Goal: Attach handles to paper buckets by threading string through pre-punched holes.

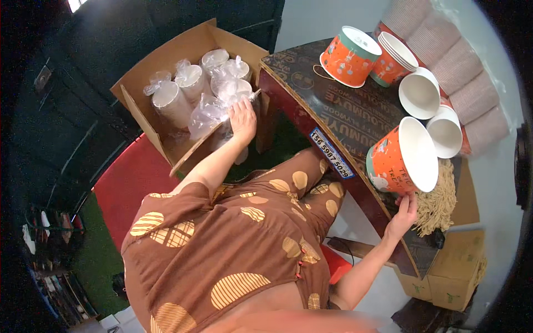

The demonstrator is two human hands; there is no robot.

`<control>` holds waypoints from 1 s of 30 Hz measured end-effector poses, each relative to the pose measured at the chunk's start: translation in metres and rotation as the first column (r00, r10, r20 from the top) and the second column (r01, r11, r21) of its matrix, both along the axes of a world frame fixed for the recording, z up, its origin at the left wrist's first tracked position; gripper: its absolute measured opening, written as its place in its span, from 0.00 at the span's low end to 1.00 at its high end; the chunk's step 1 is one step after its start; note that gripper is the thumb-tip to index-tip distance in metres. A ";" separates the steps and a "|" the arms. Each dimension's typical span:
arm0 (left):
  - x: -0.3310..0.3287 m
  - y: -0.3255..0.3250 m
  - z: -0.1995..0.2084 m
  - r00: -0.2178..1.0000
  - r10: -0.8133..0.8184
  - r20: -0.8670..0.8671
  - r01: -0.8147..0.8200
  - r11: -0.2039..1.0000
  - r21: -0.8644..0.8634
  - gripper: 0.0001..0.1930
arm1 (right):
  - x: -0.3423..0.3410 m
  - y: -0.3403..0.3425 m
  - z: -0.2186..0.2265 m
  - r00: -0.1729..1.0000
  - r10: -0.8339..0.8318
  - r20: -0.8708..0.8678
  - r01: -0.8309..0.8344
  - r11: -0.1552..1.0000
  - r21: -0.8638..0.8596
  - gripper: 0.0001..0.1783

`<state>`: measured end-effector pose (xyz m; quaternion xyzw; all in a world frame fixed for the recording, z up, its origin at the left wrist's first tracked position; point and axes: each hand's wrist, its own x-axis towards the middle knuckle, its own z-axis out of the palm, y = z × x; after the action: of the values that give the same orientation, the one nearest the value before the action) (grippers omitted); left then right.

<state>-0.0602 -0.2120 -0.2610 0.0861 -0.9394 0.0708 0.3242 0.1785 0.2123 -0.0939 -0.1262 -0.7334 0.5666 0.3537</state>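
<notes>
My left hand (242,119) reaches over the near edge of an open cardboard box (141,119), its fingers closed on a clear plastic bag (204,117). Inside the box stand several white stacks of cups or tubs (173,105), wrapped in clear plastic with knotted tops. At the table's near right side, my right hand (401,217) has its fingers pressed together at the lower rim of an orange paper bucket (387,158). That bucket has a white inside and a green base band, and it lies tilted with its mouth facing right. My fingertips are partly hidden behind its rim.
More orange and white paper buckets (351,58) stand or lie along the dark table (311,83). Long nested stacks (455,66) line the wall. A bundle of tan string (437,208) hangs near the table end. Cardboard boxes (456,269) sit below, right; a red seat (130,191) is left.
</notes>
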 end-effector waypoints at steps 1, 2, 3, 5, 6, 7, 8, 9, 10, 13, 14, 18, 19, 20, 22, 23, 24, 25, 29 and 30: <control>-0.004 -0.005 0.004 1.000 -0.021 0.020 0.020 1.000 0.022 0.19 | 0.000 -0.001 0.001 1.000 -0.002 0.018 0.002 1.000 0.025 0.13; -0.008 -0.008 0.008 0.998 -0.042 0.039 0.040 0.998 0.043 0.20 | -0.001 -0.002 0.001 0.999 -0.005 0.036 0.004 0.999 0.049 0.13; -0.005 -0.009 0.023 0.994 -0.062 0.094 0.056 0.997 0.061 0.20 | -0.001 -0.003 0.001 0.999 -0.008 0.037 0.006 0.999 0.050 0.13; -0.006 -0.007 0.020 0.991 -0.075 0.112 0.066 0.995 0.080 0.20 | -0.001 -0.004 0.002 0.999 -0.028 0.033 0.027 0.999 0.023 0.13; -0.005 -0.008 0.018 0.988 -0.086 0.129 0.073 0.993 0.096 0.19 | 0.000 -0.005 0.001 0.999 -0.031 0.033 0.030 0.999 0.019 0.13; -0.001 -0.004 0.012 0.997 -0.072 -0.033 0.071 0.996 -0.053 0.17 | 0.000 -0.004 0.001 0.998 -0.035 0.046 0.033 0.998 0.047 0.13; -0.003 -0.005 0.010 0.996 -0.077 -0.033 0.075 0.996 -0.057 0.17 | 0.000 -0.004 0.001 0.998 -0.040 0.057 0.035 0.997 0.074 0.13; -0.004 -0.003 0.013 0.998 -0.062 0.027 0.062 0.998 -0.002 0.17 | 0.001 -0.003 0.001 0.997 -0.049 0.059 0.045 0.996 0.071 0.13; -0.006 -0.002 0.015 0.995 -0.051 0.089 0.047 0.998 0.051 0.16 | 0.000 -0.003 0.001 0.997 -0.046 0.055 0.042 0.996 0.077 0.13; -0.010 -0.013 0.026 0.983 -0.057 0.177 0.050 0.998 0.044 0.11 | -0.003 -0.002 -0.003 0.999 -0.032 0.009 0.031 0.999 0.021 0.13; -0.012 -0.019 0.028 0.987 -0.025 0.161 0.022 1.000 0.019 0.08 | -0.004 -0.002 -0.004 0.999 -0.031 0.019 0.030 0.999 0.030 0.13; -0.036 -0.049 0.042 0.988 0.009 0.156 -0.013 1.000 0.023 0.08 | 0.001 0.002 -0.003 0.997 -0.014 0.076 0.009 0.998 0.064 0.13; -0.042 -0.064 0.037 0.995 0.015 0.100 -0.015 1.000 -0.003 0.10 | 0.001 -0.002 -0.001 0.998 0.001 0.069 -0.006 0.997 0.075 0.13; -0.044 -0.065 0.049 0.991 0.023 0.131 -0.027 0.999 0.032 0.14 | 0.002 -0.003 0.000 0.998 -0.002 0.069 -0.003 0.997 0.072 0.13; -0.057 -0.090 0.046 0.990 0.039 0.135 -0.046 0.998 0.048 0.20 | 0.003 -0.002 0.003 0.994 0.027 0.101 -0.035 0.997 0.075 0.13; -0.060 -0.096 0.050 0.990 0.045 0.135 -0.050 0.998 0.035 0.21 | 0.003 -0.004 0.003 0.995 0.028 0.093 -0.035 0.997 0.069 0.13; -0.066 -0.107 0.052 0.977 0.041 0.207 -0.059 0.995 0.084 0.24 | 0.001 -0.006 0.005 0.996 0.035 0.084 -0.041 0.997 0.065 0.14; -0.069 -0.112 0.057 0.968 0.034 0.250 -0.056 0.995 0.082 0.27 | 0.002 -0.003 0.001 0.996 0.011 0.085 -0.020 0.995 0.096 0.14; -0.074 -0.112 0.075 0.954 -0.129 0.270 0.002 0.906 0.423 0.41 | 0.005 -0.008 0.009 0.995 0.060 0.081 -0.064 0.997 0.043 0.13; -0.076 -0.113 0.076 0.968 -0.149 0.201 0.044 0.892 0.450 0.42 | 0.004 -0.008 0.009 0.992 0.088 0.089 -0.088 0.996 -0.001 0.13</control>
<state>-0.1361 -0.3247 -0.1848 0.1015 -0.9651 -0.1510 0.1882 0.1830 0.2046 -0.0849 -0.1183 -0.7541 0.5745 0.2956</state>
